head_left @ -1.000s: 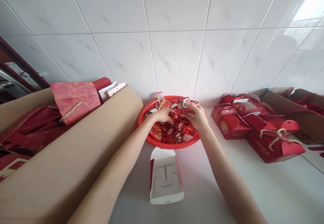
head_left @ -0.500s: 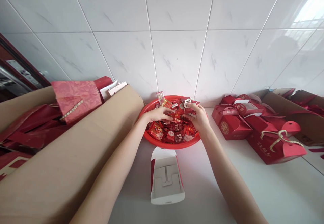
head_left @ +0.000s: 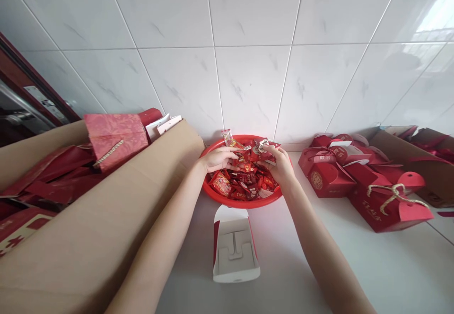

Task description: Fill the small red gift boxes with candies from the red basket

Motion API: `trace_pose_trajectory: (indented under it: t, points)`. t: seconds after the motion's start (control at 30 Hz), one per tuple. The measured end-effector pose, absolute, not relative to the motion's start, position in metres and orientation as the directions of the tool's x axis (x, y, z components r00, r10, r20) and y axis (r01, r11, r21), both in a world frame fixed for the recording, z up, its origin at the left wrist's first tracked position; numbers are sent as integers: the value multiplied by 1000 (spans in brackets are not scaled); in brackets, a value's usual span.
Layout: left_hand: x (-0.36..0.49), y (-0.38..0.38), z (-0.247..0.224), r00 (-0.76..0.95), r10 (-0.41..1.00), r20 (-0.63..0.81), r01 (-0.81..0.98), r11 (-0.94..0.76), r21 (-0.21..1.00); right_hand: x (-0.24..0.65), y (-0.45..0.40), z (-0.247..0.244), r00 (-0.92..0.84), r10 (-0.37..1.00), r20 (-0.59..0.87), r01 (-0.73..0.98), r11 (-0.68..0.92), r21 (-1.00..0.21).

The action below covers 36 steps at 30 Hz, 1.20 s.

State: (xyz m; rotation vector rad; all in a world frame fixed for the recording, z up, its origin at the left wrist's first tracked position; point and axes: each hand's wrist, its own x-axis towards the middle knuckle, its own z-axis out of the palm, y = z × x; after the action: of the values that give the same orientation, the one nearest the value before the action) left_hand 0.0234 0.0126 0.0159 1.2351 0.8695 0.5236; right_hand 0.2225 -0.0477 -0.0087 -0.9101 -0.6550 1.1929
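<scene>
A red plastic basket (head_left: 241,204) full of red wrapped candies (head_left: 244,178) stands against the tiled wall. My left hand (head_left: 220,158) reaches over its left side, fingers apart among the wrappers, holding nothing that I can see. At the basket's right side, my right hand (head_left: 278,161) has its fingers closed on a dark red candy packet (head_left: 263,145) with a white label. In front of the basket lies an open box (head_left: 236,252), white inside with red sides.
On the left is a large cardboard box (head_left: 106,210) holding red bags and packaging (head_left: 117,136). Red gift boxes (head_left: 329,177), one with a rope handle (head_left: 393,193), stand at the right beside another cardboard box (head_left: 411,172).
The view has shifted slightly. My left hand has moved a little within the candies, its fingers still spread. My right hand keeps the packet in nearly the same place.
</scene>
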Motion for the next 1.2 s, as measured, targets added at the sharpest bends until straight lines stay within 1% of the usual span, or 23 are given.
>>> trace_pose_trajectory:
  t: [0.13,0.27,0.5,0.93,1.07,1.2]
  points:
    - [21,12,14,591,757,-279,107,269,957,222,-48,-8,244,969,-34,-491,93,-866]
    - [21,9,13,570,781,-256,69,265,962,221,-49,-6,236,971,-31,-485,90,-870]
    - [24,1,13,518,838,-170,-1,200,980,220,-52,-4,226,973,-42,-480,74,-874]
    - [25,-2,11,438,885,-159,121,117,986,220,-53,-4,220,975,-38,-466,70,-882]
    - [22,-1,12,457,878,-146,208,54,977,219,-54,-2,221,974,-42,-474,70,-877]
    - [21,-1,11,461,878,-124,228,17,973,220,-54,-3,217,975,-40,-470,68,-880]
